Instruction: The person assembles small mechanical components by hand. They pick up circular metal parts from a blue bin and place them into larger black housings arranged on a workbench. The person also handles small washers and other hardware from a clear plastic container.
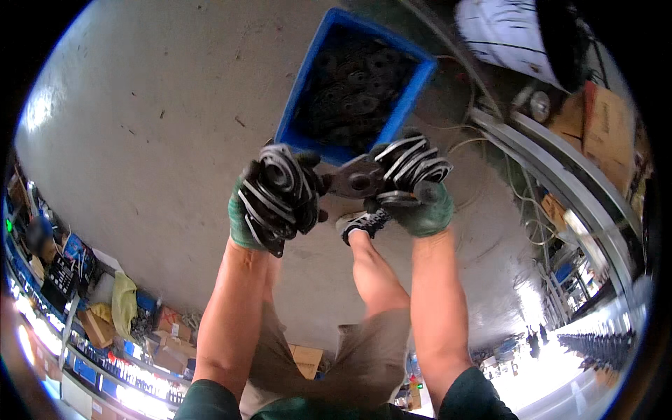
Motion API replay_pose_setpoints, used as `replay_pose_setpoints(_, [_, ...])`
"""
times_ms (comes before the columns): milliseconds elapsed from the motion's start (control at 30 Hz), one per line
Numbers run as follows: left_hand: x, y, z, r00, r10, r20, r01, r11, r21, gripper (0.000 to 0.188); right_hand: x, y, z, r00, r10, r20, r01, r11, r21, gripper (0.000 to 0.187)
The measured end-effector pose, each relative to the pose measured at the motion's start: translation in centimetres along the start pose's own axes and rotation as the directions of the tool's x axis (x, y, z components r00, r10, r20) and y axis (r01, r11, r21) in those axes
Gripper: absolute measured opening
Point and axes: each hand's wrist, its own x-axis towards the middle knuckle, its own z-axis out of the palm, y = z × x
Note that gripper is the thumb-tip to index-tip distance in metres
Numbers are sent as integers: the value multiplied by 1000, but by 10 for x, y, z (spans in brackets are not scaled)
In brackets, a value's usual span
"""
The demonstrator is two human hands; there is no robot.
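Note:
Both of my hands wear green gloves with dark palms. My left hand [246,220] is closed around a stack of dark metal flange plates [278,183], each with a raised ring in its middle. In my right hand [428,210] is another bundle of the same flange plates [413,164]. One single flange plate [357,178] reaches out from that bundle toward the left hand; whether the left fingers touch it I cannot tell. Just beyond the hands, a blue plastic crate [297,94] on the floor holds many more dark plates.
Grey metal rails [567,182] curve along the right, with loose pale cables [521,185] beside them. A white drum [504,35] and cardboard boxes [607,136] stand at the upper right. Cluttered shelves and boxes [171,343] line the lower left. My foot in a dark shoe [362,224] is below the crate.

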Motion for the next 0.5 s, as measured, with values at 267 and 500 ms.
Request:
replay_pose_setpoints(267, [-131,77,88,916,52,399,-111,986,126,61,-164,-51,109,977,-95,-191,155,931,330,48])
replay_pose_setpoints(500, [-253,181,170,904,-200,377,213,977,9,50,-299,-110,210,922,-348,-170,382,752,537,37])
